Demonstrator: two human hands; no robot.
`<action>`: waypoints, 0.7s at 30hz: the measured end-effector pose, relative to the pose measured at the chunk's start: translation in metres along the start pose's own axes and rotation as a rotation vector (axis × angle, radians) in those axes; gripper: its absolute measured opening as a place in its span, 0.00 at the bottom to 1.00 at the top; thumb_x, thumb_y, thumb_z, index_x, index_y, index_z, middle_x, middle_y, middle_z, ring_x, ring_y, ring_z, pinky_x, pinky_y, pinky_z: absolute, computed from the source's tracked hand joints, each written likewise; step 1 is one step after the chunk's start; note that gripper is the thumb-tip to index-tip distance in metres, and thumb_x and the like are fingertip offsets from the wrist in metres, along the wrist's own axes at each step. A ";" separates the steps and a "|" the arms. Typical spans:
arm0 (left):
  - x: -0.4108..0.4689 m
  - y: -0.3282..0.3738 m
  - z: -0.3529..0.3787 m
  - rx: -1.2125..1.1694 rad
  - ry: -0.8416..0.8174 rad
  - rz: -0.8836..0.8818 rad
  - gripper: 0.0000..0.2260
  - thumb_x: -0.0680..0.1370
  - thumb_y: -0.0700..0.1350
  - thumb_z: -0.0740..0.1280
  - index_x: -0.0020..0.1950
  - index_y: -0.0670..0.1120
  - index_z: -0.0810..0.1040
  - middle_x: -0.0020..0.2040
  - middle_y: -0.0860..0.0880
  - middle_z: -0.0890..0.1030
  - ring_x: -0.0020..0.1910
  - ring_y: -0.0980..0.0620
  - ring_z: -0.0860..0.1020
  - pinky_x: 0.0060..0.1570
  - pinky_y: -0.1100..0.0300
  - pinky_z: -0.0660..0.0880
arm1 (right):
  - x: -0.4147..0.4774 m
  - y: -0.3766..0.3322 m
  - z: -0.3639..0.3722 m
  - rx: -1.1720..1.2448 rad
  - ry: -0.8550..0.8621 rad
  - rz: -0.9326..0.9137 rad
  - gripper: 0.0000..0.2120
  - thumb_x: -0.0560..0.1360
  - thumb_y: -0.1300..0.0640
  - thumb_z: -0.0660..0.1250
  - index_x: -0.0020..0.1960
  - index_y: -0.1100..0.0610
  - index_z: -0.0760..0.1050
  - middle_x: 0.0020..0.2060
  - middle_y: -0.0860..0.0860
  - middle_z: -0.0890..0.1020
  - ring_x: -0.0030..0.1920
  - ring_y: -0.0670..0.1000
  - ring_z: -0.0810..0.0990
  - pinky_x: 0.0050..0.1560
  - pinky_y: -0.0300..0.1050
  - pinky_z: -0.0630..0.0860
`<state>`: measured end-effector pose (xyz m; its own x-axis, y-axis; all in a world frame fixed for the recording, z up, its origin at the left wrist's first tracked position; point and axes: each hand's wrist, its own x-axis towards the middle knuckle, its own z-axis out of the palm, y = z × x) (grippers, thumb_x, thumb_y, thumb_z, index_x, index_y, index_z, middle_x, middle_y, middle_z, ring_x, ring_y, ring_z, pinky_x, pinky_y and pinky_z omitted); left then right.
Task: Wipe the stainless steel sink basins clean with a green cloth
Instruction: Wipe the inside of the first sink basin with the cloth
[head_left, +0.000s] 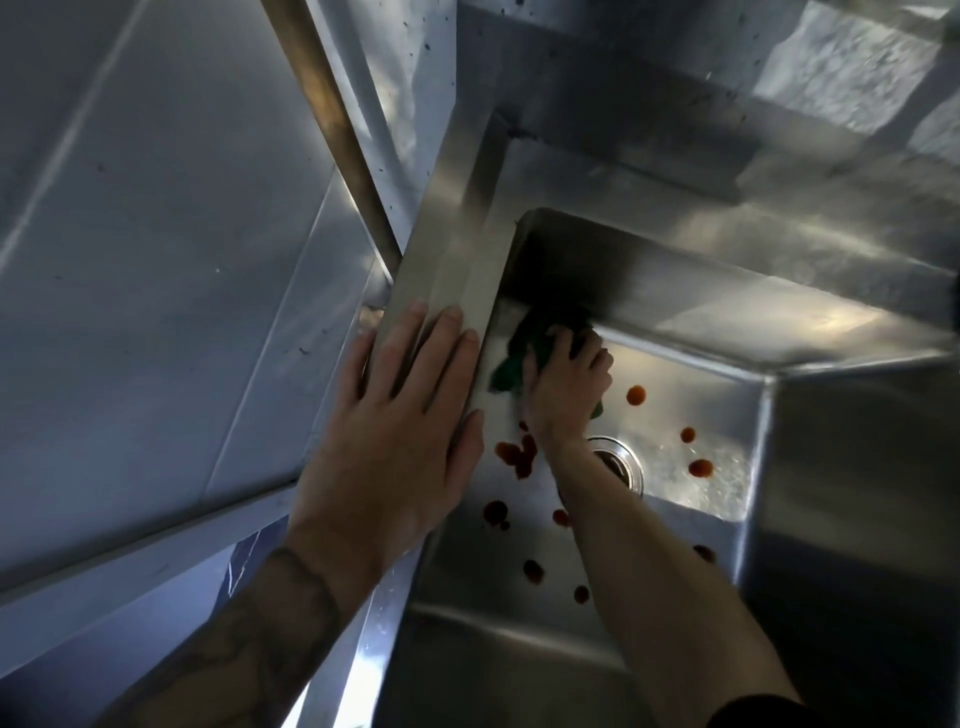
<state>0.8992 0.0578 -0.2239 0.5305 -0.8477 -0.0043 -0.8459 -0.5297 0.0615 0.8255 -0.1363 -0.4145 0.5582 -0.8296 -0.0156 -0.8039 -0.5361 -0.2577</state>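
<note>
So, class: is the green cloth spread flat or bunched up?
Bunched up: the green cloth sits crumpled under the right hand, folds sticking out beside it.

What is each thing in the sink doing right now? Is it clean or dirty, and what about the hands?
Sink basin: dirty, not yet wiped clean.
Red blobs: scattered over the basin floor, unwiped.
Green cloth: bunched, pressed into a basin corner.
Right hand: grips the cloth.
Left hand: flat, fingers straight, resting on the sink rim.
Drain: partly hidden behind the right forearm.
</note>
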 end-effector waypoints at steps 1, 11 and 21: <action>0.000 0.000 0.000 0.001 0.004 -0.002 0.27 0.87 0.55 0.57 0.82 0.42 0.65 0.82 0.40 0.65 0.83 0.38 0.61 0.79 0.35 0.63 | -0.009 -0.007 0.001 0.005 -0.004 -0.020 0.22 0.80 0.42 0.64 0.65 0.57 0.72 0.64 0.62 0.73 0.60 0.64 0.72 0.56 0.59 0.74; 0.001 0.001 -0.001 0.002 -0.023 0.004 0.28 0.87 0.57 0.55 0.82 0.42 0.64 0.82 0.39 0.64 0.83 0.38 0.61 0.78 0.35 0.64 | 0.007 0.014 0.001 0.035 -0.006 -0.019 0.21 0.81 0.43 0.63 0.67 0.55 0.72 0.66 0.61 0.72 0.61 0.62 0.71 0.59 0.59 0.74; 0.003 -0.002 -0.003 0.008 -0.017 0.008 0.28 0.87 0.56 0.56 0.82 0.41 0.64 0.82 0.39 0.64 0.83 0.38 0.61 0.79 0.36 0.63 | -0.004 0.045 -0.003 0.006 -0.067 -0.162 0.21 0.81 0.44 0.65 0.67 0.55 0.71 0.66 0.60 0.71 0.59 0.62 0.71 0.58 0.60 0.75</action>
<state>0.9029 0.0569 -0.2215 0.5223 -0.8525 -0.0211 -0.8508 -0.5227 0.0539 0.7869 -0.1576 -0.4229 0.6926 -0.7203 -0.0376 -0.7014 -0.6604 -0.2681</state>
